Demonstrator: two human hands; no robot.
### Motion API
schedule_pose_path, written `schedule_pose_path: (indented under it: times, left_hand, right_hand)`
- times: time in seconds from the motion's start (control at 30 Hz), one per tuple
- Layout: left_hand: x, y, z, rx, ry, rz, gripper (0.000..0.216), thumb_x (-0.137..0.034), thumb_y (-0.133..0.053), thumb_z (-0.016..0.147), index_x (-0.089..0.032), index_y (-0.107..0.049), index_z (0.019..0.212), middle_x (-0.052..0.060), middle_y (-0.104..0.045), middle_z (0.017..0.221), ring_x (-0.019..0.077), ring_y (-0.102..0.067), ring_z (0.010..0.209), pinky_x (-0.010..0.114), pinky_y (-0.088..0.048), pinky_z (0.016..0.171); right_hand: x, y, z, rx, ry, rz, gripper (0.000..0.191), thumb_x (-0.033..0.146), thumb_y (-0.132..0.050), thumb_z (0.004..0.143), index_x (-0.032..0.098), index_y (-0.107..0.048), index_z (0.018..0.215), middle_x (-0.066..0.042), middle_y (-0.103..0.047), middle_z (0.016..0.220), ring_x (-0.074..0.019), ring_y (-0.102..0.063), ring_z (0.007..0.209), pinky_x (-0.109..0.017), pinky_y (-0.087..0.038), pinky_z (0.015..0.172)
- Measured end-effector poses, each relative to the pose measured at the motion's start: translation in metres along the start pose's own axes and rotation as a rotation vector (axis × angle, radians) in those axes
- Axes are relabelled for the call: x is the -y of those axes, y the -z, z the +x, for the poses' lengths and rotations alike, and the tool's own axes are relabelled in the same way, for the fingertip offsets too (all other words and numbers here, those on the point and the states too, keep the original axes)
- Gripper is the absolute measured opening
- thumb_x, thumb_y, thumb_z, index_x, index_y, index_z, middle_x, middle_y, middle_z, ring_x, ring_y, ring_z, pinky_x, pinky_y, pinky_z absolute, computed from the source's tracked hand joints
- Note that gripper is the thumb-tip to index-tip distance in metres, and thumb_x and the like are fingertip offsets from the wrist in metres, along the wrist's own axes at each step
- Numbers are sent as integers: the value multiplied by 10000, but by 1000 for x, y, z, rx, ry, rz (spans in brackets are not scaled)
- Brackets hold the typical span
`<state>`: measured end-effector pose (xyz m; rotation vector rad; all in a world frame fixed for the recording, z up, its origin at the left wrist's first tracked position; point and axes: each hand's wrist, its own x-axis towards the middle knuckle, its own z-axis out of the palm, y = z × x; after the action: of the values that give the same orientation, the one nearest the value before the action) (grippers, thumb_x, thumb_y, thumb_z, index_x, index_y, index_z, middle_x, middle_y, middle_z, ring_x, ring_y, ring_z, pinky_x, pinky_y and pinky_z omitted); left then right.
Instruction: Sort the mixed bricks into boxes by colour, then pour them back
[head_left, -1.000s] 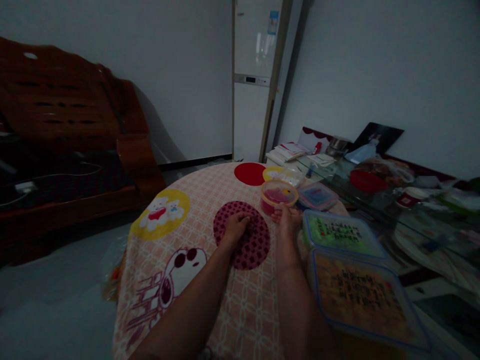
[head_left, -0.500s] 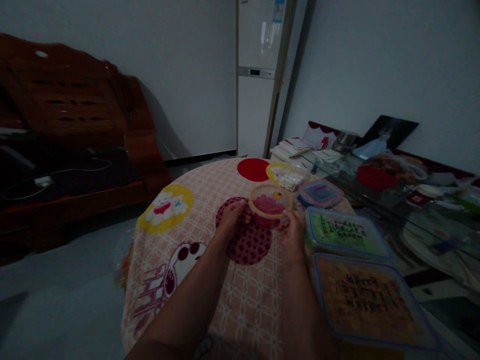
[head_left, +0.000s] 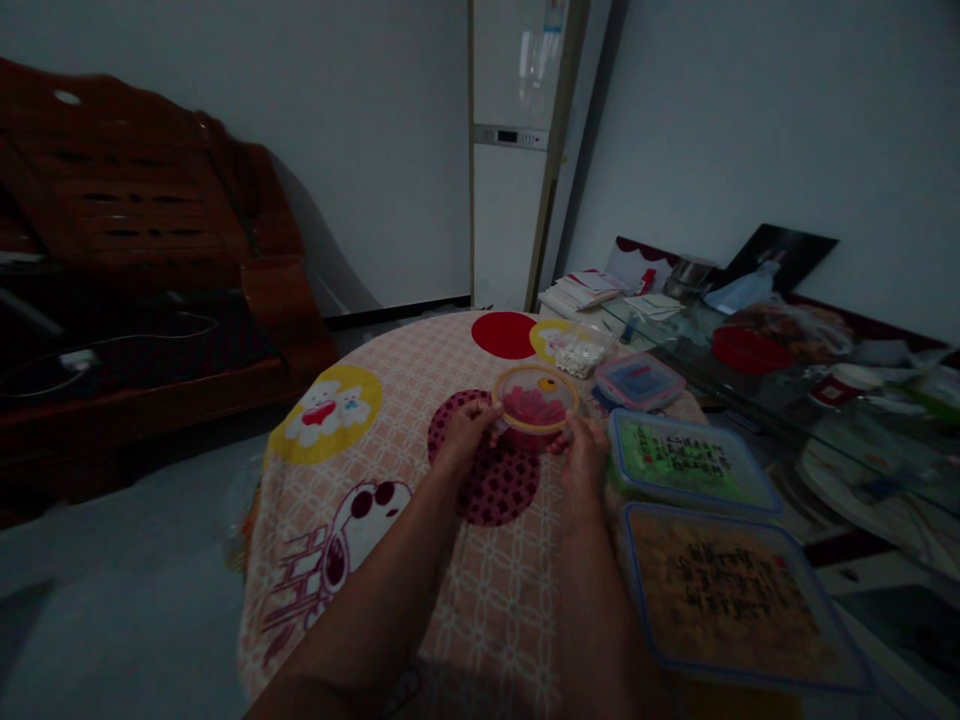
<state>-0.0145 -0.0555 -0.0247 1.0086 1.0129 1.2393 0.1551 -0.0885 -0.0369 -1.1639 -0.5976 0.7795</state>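
Observation:
A small round tub [head_left: 535,403] with a yellow rim and pink contents sits between both my hands, just above the dark red patterned circle [head_left: 487,480] on the tablecloth. My left hand [head_left: 465,435] grips the tub's left side with curled fingers. My right hand [head_left: 581,445] holds its right side. The tub has a clear lid.
The round table [head_left: 390,440] wears a peach cartoon cloth. To the right lie a green-filled lidded box [head_left: 686,465], a larger orange-filled box [head_left: 739,595], a small blue-lidded box [head_left: 639,382] and a clear tub of white bits [head_left: 577,352]. A cluttered glass table [head_left: 825,400] stands right; a wooden bench [head_left: 135,270] left.
The tub was on the cloth at the right with only my right hand near it. It has moved left over the dark red circle, and both hands now hold it.

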Motion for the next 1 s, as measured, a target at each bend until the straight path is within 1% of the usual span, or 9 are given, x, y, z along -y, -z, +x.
schedule_pose_path:
  times: [0.1, 0.23, 0.3, 0.37, 0.47, 0.53, 0.67, 0.83, 1.0]
  left_hand:
    - [-2, 0, -3, -6, -23, -17, 418, -463, -803, 634, -209, -470, 630, -67, -526, 487, 71, -436, 366, 192, -320, 363]
    - [-9, 5, -6, 96, -17, -7, 412, -468, -786, 664, -206, -472, 614, -51, -532, 482, 68, -412, 344, 200, -275, 349]
    - [-14, 9, -7, 102, -44, 6, 418, -503, -731, 714, -203, -473, 579, -44, -498, 451, 68, -393, 344, 206, -259, 358]
    - [-19, 14, -5, 7, -83, 13, 431, -523, -669, 761, -201, -471, 553, -44, -462, 433, 68, -379, 353, 212, -265, 374]
    - [-26, 23, -1, -209, -111, 0, 400, -519, -666, 765, -197, -505, 592, -58, -456, 448, 73, -397, 382, 209, -307, 410]
    - [-30, 32, 2, -258, -86, -4, 387, -540, -709, 723, -185, -570, 655, -52, -510, 492, 86, -464, 428, 211, -362, 451]
    - [-39, 49, 3, -157, -30, 56, 428, -550, -796, 624, -157, -647, 704, -3, -630, 615, 124, -581, 541, 225, -436, 523]
    - [-49, 64, 1, -21, -18, 115, 441, -544, -832, 592, -146, -661, 673, 0, -615, 595, 102, -529, 512, 211, -402, 497]
    - [-48, 67, 2, 14, 50, 35, 450, -514, -870, 555, -149, -635, 674, -1, -609, 591, 100, -535, 505, 214, -421, 507]
  right_hand:
    - [1, 0, -1, 15, 19, -17, 348, 513, -688, 757, 221, -537, 642, 80, -499, 427, -110, -497, 366, -228, -390, 396]
    - [4, -1, -4, 29, -37, 63, 302, 449, -699, 709, 237, -505, 615, 96, -459, 406, -99, -440, 339, -229, -380, 374]
    - [6, -1, -5, 66, -71, 109, 290, 423, -702, 682, 240, -494, 597, 103, -444, 412, -90, -412, 336, -229, -383, 366]
    - [7, -3, -7, 123, -96, 139, 301, 412, -710, 651, 241, -477, 566, 104, -429, 418, -88, -395, 339, -233, -378, 355]
    - [8, -6, -10, 215, -107, 143, 339, 389, -731, 608, 238, -443, 511, 100, -414, 421, -84, -375, 345, -233, -340, 343]
    - [7, -8, -11, 255, -108, 138, 359, 377, -739, 599, 233, -430, 490, 98, -406, 425, -78, -358, 353, -227, -303, 347]
    - [7, -9, -12, 301, -54, 143, 393, 357, -747, 607, 222, -401, 479, 99, -370, 447, -65, -325, 413, -216, -272, 411]
    - [8, -12, -14, 366, -7, 124, 422, 349, -741, 625, 219, -365, 484, 95, -335, 475, -70, -294, 467, -227, -264, 473]
    - [8, -14, -15, 347, -28, 132, 433, 341, -733, 623, 223, -342, 479, 91, -325, 474, -81, -284, 475, -240, -259, 481]
